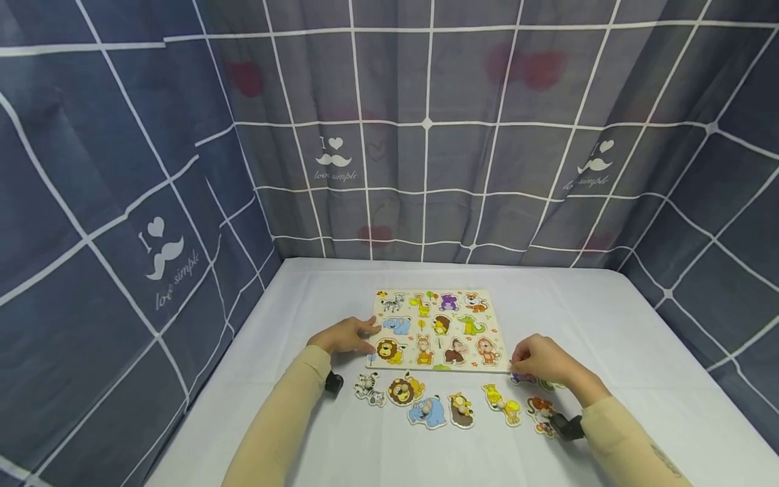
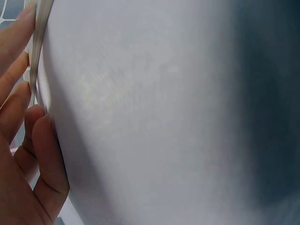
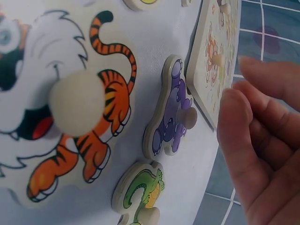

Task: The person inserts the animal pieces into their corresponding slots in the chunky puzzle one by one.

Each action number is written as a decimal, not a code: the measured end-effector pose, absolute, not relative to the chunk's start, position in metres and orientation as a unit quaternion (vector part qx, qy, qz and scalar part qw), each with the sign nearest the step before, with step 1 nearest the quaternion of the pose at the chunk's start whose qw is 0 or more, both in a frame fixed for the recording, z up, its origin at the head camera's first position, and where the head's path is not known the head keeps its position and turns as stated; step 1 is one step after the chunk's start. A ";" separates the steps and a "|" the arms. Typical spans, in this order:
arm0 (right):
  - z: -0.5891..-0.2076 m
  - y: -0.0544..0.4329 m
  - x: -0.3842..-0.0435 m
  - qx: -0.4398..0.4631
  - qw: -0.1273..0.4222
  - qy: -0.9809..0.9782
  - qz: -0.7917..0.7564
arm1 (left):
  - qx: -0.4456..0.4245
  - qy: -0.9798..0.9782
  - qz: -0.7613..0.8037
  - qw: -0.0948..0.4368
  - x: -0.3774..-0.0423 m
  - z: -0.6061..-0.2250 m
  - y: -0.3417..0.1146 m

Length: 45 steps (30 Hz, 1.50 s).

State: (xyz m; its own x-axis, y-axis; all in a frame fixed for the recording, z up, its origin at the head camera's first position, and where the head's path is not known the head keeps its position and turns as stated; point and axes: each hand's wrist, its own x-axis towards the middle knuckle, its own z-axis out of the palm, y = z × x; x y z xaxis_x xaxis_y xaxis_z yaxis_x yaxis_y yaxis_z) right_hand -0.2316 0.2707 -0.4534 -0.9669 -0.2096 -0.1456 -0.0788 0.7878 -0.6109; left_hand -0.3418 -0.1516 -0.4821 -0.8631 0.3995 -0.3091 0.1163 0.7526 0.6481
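A wooden peg puzzle board [image 1: 410, 341] with printed animals lies on the white table. My left hand [image 1: 349, 335] rests its spread fingers at the board's left edge; the left wrist view shows fingertips against its side. By the lower right corner is my right hand [image 1: 544, 358], just above a purple animal piece [image 3: 165, 117]. The right wrist view shows a gap between thumb and index finger, the other fingers bent, nothing held. A tiger piece [image 3: 110, 101] and a green crocodile piece [image 3: 143, 192] lie close by. Monkey piece [image 3: 211, 63] sits in the board, its knob standing up.
In front of the board lie loose knobbed pieces: a zebra [image 1: 369, 390], a lion [image 1: 403, 390], a blue elephant [image 1: 427, 412], a hedgehog [image 1: 461, 411] and a giraffe [image 1: 502, 404]. Dark checked curtains [image 1: 389, 155] stand around the table's back and sides.
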 end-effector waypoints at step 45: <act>-0.462 0.305 -0.180 -0.153 0.171 0.902 -0.366 | 0.153 0.911 0.320 0.208 -0.336 -0.480 -0.151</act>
State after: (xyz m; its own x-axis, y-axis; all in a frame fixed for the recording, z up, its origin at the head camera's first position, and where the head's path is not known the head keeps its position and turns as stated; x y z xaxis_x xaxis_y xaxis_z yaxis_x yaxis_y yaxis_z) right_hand -0.1803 0.3047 -0.4622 -0.8948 -0.4010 -0.1965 -0.1510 0.6858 -0.7119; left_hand -0.3365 -0.1506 -0.4805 -0.8666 0.4119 -0.2817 0.1452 0.7482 0.6474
